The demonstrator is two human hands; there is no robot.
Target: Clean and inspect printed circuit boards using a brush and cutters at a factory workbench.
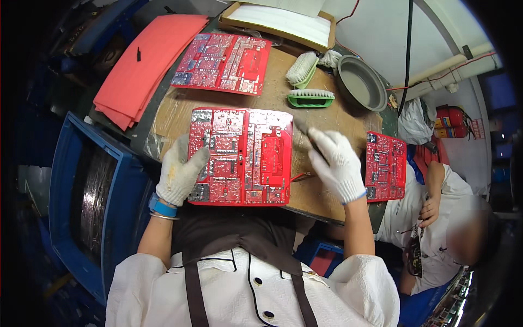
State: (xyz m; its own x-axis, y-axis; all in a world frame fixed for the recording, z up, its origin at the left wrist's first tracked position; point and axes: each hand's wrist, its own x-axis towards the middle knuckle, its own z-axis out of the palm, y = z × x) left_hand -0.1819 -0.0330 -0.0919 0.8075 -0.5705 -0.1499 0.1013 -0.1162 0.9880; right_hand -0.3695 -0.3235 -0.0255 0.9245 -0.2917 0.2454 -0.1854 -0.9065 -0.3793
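A red circuit board [256, 188], crowded with soldered joints and parts, sits in front of me at the near side of the table. My left hand [181, 171], in a white knit glove, grips its left edge, thumb on the face. To the board's right, my gloved right hand [339, 168] is closed around a slim dark hand tool [301, 126]. The tool's tip points toward the board's upper right edge; its exact kind is hard to make out. Red wires [300, 176] show beside the board's lower right edge.
Similar red boards lie at the back left [223, 64] and right [385, 166]. Two green brushes [310, 98], a grey round pan [362, 83] and a cardboard box [330, 39] stand behind. Pink foam sheets [147, 65] and a blue crate [109, 218] are left. A co-worker [444, 201] sits right.
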